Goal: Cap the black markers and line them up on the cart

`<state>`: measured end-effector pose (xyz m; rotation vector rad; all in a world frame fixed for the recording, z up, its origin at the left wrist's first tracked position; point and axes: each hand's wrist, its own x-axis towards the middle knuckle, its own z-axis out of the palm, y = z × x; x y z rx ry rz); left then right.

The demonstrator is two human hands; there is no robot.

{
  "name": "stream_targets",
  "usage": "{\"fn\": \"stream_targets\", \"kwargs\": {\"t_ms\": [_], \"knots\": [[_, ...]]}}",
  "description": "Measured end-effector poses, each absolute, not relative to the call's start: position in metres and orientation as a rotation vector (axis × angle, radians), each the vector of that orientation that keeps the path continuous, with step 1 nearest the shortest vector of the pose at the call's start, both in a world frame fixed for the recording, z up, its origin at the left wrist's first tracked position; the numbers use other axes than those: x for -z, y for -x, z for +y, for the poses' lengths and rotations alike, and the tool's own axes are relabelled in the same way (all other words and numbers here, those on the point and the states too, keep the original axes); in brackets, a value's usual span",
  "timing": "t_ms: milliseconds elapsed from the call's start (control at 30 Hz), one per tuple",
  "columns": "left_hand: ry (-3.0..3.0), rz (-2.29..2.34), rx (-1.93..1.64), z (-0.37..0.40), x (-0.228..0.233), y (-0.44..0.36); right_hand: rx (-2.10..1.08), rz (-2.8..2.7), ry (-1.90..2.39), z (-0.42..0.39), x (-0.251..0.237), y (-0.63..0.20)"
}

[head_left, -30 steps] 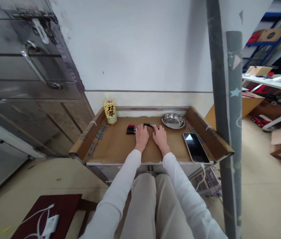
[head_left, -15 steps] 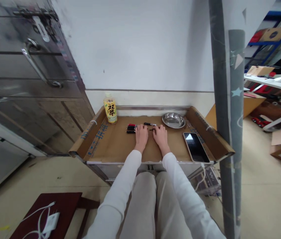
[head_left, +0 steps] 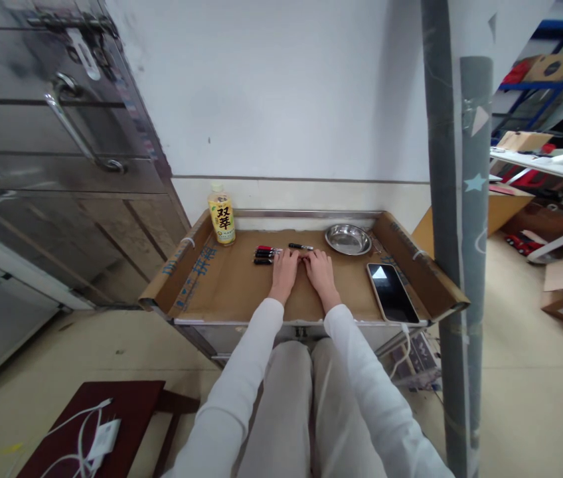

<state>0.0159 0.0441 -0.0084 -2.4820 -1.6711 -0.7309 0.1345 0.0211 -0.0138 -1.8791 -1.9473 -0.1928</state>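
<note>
My left hand (head_left: 285, 271) rests at the middle of the cardboard-lined tabletop, palm down, with its fingers bent. Its fingertips are at the right ends of several pens (head_left: 264, 255), one with a red end and the others black, lying side by side. My right hand (head_left: 320, 272) is close beside it, fingers curled inward, thumb and index near the left hand's fingertips. A small dark thing seems to be between the two hands, mostly hidden by the fingers. Just beyond the fingertips lies a single black pen (head_left: 301, 247), apart from the group.
A yellow-labelled bottle (head_left: 222, 218) stands at the back left. At the back right is a round steel dish (head_left: 348, 239), with a phone (head_left: 392, 293) on a white cable nearer me. Cardboard walls (head_left: 417, 264) edge the sides. A grey pole (head_left: 461, 265) rises on the right.
My hands have drawn slightly closer together, and the thin dark piece visible between them before is now mostly covered. The left hand has shifted a little right, showing more of the pens.
</note>
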Motion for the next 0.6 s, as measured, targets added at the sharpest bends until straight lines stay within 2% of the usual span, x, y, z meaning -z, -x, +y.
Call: {"fn": "stream_targets", "kwargs": {"t_ms": [433, 600], "knots": [[2.694, -1.646, 1.190, 0.050, 0.013, -0.016, 0.254, -2.038, 1.826, 0.015, 0.011, -0.132], [2.664, -1.621, 1.238, 0.050, 0.012, -0.017, 0.262, -1.987, 1.877, 0.010, 0.007, -0.132]]}}
